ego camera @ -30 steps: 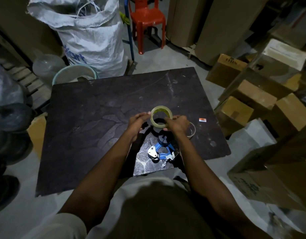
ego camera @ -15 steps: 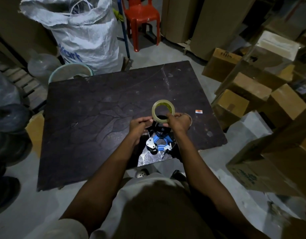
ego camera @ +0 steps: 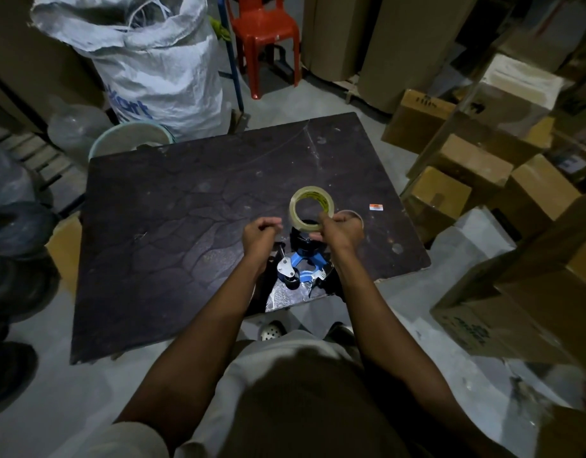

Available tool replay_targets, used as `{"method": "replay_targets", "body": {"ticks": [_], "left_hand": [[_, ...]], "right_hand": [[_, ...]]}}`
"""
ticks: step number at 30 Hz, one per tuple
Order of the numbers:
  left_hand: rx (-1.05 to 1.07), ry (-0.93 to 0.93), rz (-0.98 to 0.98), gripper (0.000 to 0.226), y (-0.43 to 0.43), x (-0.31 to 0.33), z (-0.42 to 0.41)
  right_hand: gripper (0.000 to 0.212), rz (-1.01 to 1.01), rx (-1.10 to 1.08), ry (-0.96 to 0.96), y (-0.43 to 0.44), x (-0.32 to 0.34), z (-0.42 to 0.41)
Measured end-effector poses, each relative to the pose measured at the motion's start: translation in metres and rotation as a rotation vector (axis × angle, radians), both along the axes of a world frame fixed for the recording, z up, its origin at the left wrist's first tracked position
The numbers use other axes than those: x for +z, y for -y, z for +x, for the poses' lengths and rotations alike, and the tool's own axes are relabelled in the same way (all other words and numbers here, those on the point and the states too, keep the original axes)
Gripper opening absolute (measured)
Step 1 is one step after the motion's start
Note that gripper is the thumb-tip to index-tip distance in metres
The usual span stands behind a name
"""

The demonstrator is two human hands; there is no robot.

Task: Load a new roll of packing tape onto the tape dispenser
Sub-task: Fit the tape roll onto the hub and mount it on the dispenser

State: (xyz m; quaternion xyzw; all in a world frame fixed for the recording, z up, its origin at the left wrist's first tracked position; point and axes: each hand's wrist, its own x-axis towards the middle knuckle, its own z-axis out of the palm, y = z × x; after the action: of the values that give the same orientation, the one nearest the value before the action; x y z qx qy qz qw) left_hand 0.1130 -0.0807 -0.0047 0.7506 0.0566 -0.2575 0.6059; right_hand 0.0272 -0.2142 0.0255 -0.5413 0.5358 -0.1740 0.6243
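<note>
Right hand [ego camera: 339, 231] pinches the new roll of tape [ego camera: 311, 208] by its near rim and holds it upright above the tape dispenser [ego camera: 303, 262], which lies close to the table's near edge [ego camera: 186, 325], toward the right corner. Left hand [ego camera: 262, 233] is curled closed just left of the roll; whether it grips a pulled end of tape I cannot tell. With so light a pinch, the roll could probably twist or drop past the black hub as it comes down. If a free end is out, it may stick to the fingers or fold on itself. An empty core [ego camera: 354, 215] sits just behind the right hand, and a knock could send it rolling toward the right edge.
</note>
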Motion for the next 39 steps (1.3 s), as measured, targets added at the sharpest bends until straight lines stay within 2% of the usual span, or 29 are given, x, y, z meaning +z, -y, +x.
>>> {"method": "replay_targets", "body": {"ticks": [2,7,9,11,14,17,22,27,32,39], "left_hand": [[0.018,-0.074,-0.092,0.019,0.001,0.003,0.003],[-0.107,-0.169,-0.155,0.046,0.002,0.005,0.012],[-0.130,-0.178,-0.161,0.047,0.002,0.005,0.013],[-0.130,-0.188,-0.191,0.046,0.002,0.005,0.014],[-0.120,-0.196,-0.201,0.043,0.003,0.005,0.012],[-0.116,-0.176,-0.178,0.040,0.007,0.006,0.008],[-0.181,-0.127,-0.143,0.028,0.009,0.005,0.002],[-0.221,-0.124,-0.126,0.036,0.004,-0.002,-0.003],[-0.282,-0.011,0.002,0.027,0.000,-0.010,-0.008],[-0.258,0.022,0.078,0.035,0.004,-0.011,-0.014]], "right_hand": [[0.026,0.001,-0.001,0.011,-0.001,0.001,-0.001],[0.022,0.023,0.035,0.000,-0.002,0.002,-0.005],[0.021,0.031,0.066,-0.026,-0.001,0.002,-0.006],[0.029,0.016,0.124,-0.069,0.001,0.001,-0.009],[0.034,-0.069,0.213,-0.135,0.005,0.001,-0.019],[0.030,-0.145,0.232,-0.151,0.011,0.004,-0.029],[0.022,0.112,0.220,0.008,0.021,0.005,-0.034],[0.014,0.126,0.236,-0.016,0.020,-0.005,-0.041],[0.040,0.116,0.280,-0.063,0.023,-0.013,-0.043],[0.041,0.118,0.295,-0.102,0.028,-0.017,-0.043]]}}
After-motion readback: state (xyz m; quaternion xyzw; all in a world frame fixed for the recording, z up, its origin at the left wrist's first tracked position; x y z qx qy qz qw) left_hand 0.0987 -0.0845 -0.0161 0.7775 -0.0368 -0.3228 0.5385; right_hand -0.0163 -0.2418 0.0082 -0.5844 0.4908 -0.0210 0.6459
